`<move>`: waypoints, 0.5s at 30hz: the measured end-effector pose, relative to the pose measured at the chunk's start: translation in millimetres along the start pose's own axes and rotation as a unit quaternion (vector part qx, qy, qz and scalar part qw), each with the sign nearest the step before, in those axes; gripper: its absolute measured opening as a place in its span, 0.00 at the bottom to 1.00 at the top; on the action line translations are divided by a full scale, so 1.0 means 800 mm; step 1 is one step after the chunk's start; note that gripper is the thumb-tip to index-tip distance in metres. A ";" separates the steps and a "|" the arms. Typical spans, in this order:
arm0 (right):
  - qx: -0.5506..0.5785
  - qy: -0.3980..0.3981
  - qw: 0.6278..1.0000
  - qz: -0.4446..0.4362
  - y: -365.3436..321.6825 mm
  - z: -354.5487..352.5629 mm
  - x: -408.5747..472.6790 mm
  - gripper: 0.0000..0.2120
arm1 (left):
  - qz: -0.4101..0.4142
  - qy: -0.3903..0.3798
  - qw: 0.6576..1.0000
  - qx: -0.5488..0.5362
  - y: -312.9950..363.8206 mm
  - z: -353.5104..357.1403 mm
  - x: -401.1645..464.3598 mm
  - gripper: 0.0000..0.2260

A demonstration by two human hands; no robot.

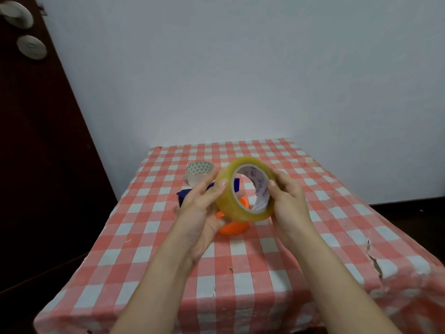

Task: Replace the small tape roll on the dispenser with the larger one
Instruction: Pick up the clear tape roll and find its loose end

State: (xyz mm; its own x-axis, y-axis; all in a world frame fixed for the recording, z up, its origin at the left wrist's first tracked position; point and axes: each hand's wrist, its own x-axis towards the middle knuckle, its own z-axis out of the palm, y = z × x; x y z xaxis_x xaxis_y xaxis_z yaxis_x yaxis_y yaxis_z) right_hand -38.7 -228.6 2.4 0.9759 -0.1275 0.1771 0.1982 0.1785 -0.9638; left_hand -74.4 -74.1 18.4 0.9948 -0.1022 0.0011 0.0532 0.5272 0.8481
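Observation:
Both my hands hold the larger tape roll (231, 201), a thick yellowish clear roll with a white printed core, tilted above the table. My left hand (204, 208) grips its left rim with the thumb on the outer face. My right hand (287, 201) grips its right rim with fingers inside the core. Under the roll lies the dispenser (232, 226), with an orange round part and a dark blue body (184, 195) mostly hidden by my left hand. The small tape roll (198, 172), clear with a white patterned core, lies on the table behind my left hand.
The table (240, 273) wears a red-and-white checked cloth, torn at the right edge (373, 259). A pale wall stands close behind it. A dark wooden door (36, 141) with a handle is at the left.

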 end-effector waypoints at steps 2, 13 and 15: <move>-0.005 0.012 1.000 -0.014 -0.003 -0.001 -0.002 0.20 | 0.003 -0.007 1.000 0.018 0.000 0.004 -0.002 0.19; -0.045 -0.003 0.996 -0.083 -0.006 0.000 -0.007 0.22 | 0.030 -0.039 0.995 0.088 -0.002 0.006 -0.002 0.32; -0.051 -0.008 0.995 -0.090 -0.006 0.000 -0.007 0.20 | 0.038 -0.021 0.996 0.075 -0.004 0.007 -0.002 0.32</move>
State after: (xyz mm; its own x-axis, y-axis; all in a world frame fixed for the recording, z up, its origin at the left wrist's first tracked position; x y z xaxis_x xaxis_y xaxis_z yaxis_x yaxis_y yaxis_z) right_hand -45.4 -228.4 5.8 0.9270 -0.1329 0.3508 0.3602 0.0535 -0.9313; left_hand -76.4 -80.7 18.5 0.9907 -0.1033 0.0882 -0.0394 0.4035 0.9141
